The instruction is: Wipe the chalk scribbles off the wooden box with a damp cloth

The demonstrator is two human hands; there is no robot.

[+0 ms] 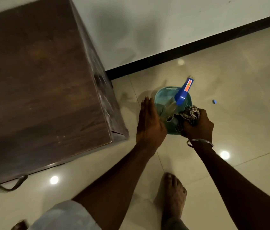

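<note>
Chalk scribbles (105, 98) showed as pale smears on the side face of the wooden box (39, 77). That face was turned toward the hands, and the box's dark top looked largely unmarked. The box stood on the tiled floor (238, 123) to the left of both hands. The marked face ran lengthwise away from the person, from the near corner back toward the wall. The left hand (149, 123) was flat, fingers straight and together, holding nothing. It hung at the left rim of a teal basket (163, 93) and was the nearer hand to the box. The right hand (199, 125), with a bangle (200, 142) at the wrist, was closed round a bunched checked cloth (187, 115) over the basket's right side. It lay just beside a spray bottle (183, 92) standing in the basket. Whether the cloth was already wet could not be told. Since the cloth sat in the farther hand, it would probably have to travel left, past the basket and the open hand, to meet the marked face, with strokes following its length.
</note>
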